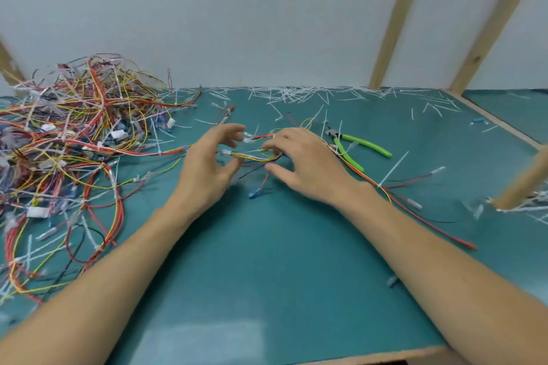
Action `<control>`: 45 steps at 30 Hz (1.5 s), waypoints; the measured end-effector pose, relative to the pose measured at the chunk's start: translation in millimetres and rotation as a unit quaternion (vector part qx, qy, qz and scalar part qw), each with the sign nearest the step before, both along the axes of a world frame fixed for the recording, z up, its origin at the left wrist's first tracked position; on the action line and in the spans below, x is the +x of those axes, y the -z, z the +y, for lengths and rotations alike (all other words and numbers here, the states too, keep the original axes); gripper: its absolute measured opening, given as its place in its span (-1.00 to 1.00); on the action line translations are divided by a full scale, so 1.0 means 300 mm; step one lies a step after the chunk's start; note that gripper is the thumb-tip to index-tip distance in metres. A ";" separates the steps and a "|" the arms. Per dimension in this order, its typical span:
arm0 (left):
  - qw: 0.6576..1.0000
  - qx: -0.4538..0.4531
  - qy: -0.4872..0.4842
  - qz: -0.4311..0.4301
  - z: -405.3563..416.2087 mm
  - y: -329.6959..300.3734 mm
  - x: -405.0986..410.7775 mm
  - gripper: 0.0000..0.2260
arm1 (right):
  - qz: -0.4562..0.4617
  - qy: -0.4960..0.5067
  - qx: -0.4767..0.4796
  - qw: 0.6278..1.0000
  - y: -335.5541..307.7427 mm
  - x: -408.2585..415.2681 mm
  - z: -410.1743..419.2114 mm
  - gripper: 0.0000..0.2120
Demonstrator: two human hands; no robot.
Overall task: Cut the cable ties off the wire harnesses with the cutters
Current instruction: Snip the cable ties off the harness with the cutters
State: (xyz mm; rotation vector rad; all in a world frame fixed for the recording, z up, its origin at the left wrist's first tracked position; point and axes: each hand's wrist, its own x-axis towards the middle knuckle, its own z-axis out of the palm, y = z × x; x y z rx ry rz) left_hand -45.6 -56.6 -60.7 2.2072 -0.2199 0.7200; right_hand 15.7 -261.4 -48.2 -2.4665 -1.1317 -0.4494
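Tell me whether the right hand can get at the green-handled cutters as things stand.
Probably yes. The cutters lie flat on the mat just beyond the right hand, nothing covering their handles; only some harness wires run beside them. The hand would first have to release the harness it is handling.

Table mat (267,261) is seen as matt teal, smooth, rubbery. Cutters (353,147) are clad in glossy green plastic handles, head dark metal. Wire harnesses (74,139) are sheathed in shiny coloured plastic. Cut ties (296,95) look like white plastic. Frame posts (394,24) are bare unfinished wood.

Even soft light, faint shadows, slight motion blur throughout, wide-angle bending at the edges
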 end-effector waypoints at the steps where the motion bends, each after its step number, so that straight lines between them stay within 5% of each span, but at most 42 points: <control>1: 1.000 0.021 -0.021 -0.002 0.008 0.000 -0.001 -0.63 | 0.002 -0.003 0.003 1.000 0.006 0.001 0.004 -0.72; 5: 0.994 0.037 -0.072 0.076 0.035 0.006 -0.007 -0.89 | 0.019 0.000 0.012 1.000 0.021 0.007 0.042 -0.80; 16: 0.995 0.001 -0.097 -0.003 0.082 0.005 0.016 -0.92 | 0.019 0.017 0.128 0.991 0.010 0.026 0.061 -0.80; 22: 0.996 -0.011 -0.077 0.032 0.066 0.016 0.020 -0.97 | 0.071 0.016 0.204 0.976 -0.007 0.021 0.016 -0.76; 30: 0.980 -0.176 0.018 0.090 0.027 -0.014 0.009 -0.93 | 0.090 0.030 0.247 0.964 0.017 0.043 -0.030 -0.74; 36: 0.921 -0.365 0.010 0.136 0.051 -0.029 0.015 -0.91 | 0.078 0.055 0.263 0.960 0.017 0.036 -0.038 -0.67; 45: 0.938 -0.317 -0.014 0.138 0.034 -0.029 0.003 -0.94 | 0.119 0.044 0.278 0.952 0.028 0.014 -0.023 -0.69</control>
